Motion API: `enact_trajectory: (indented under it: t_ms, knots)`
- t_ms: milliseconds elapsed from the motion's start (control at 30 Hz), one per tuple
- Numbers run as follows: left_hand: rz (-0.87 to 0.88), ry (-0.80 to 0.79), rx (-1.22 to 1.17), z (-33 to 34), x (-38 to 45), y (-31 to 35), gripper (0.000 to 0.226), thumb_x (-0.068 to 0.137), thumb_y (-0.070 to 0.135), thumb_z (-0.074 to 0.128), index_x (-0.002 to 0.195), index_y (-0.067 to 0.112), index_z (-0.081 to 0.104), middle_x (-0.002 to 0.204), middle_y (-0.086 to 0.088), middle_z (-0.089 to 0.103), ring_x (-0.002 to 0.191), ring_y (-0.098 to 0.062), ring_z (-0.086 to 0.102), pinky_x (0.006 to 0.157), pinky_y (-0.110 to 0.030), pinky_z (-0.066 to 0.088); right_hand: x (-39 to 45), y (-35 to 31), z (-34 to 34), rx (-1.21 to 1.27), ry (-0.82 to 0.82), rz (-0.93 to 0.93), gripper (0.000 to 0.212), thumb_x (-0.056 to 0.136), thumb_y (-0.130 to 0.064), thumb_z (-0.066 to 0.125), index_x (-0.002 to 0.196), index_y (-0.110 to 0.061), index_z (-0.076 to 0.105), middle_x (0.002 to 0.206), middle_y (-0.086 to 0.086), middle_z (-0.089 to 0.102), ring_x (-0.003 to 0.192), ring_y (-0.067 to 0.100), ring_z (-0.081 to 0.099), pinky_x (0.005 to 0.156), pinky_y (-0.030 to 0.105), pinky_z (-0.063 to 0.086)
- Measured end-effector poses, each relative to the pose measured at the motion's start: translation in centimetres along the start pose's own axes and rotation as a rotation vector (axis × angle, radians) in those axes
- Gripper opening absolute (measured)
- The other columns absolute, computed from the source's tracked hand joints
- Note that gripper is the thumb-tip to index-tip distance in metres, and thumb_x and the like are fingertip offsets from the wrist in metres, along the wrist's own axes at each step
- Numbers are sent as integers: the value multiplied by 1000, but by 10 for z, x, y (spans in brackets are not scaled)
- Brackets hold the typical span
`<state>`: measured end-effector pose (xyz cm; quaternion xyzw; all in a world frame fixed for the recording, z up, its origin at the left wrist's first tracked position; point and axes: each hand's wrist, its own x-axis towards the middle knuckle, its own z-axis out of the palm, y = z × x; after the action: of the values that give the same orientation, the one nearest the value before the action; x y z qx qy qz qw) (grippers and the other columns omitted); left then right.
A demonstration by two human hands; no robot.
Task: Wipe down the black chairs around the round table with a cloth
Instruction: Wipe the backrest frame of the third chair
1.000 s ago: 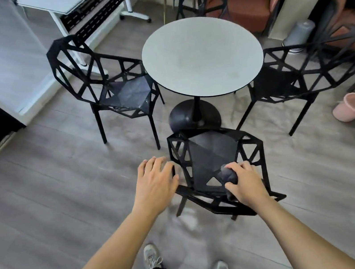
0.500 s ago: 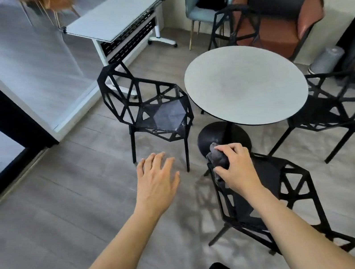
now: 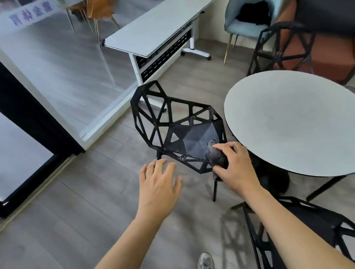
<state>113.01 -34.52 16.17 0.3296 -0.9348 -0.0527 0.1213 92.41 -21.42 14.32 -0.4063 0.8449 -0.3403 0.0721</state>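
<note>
Holding: the right hand (image 3: 233, 167) has its fingers curled round a bunched dark cloth (image 3: 216, 157) at the front edge of the black chair (image 3: 178, 129) beside the round table (image 3: 299, 123).
Left hand: the left hand (image 3: 159, 184) hovers just short of that chair, fingers spread, holding nothing.
Cloth: soft and light, I judge; best kept wadded in the palm.
Chair: rigid open lattice, likely light; take it by the frame edge.
Floor: grey wood planks.
Room: glass partition, white desk (image 3: 161, 26), more black chairs around.
</note>
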Motion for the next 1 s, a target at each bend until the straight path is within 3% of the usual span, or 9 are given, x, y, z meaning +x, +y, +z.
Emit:
enact_trajectory:
  t_ms: [167,400,633,1000]
  knots:
    - [-59,56,5,9,64,-23,37,88,41,54,117,22,66,123,-3,63,116,-26,55,104,-43,38,86,-1,20,17,-29,-58,58,74,-21,77,128,-30,59,121,-4,47,114,23,43,99,44,46]
    - [-167,-16,-20,28,134,-64,43,92,44,41,122,24,64,128,-4,62,120,-27,55,106,-42,37,184,-8,46,-25,-57,-111,57,75,-17,78,128,-27,61,121,-2,50,114,24,46,99,42,47]
    - [-225,-12,-70,70,224,-117,33,92,36,62,122,20,62,127,-5,61,117,-30,56,104,-45,39,285,-4,96,-31,-119,-95,55,78,-19,75,131,-28,59,124,-4,48,120,20,42,103,44,45]
    - [-409,-158,-76,163,323,-180,54,91,30,62,142,16,48,145,-15,46,136,-36,40,111,-50,35,437,38,194,-120,-215,-26,56,83,-24,73,136,-27,56,127,-1,47,122,22,41,110,40,39]
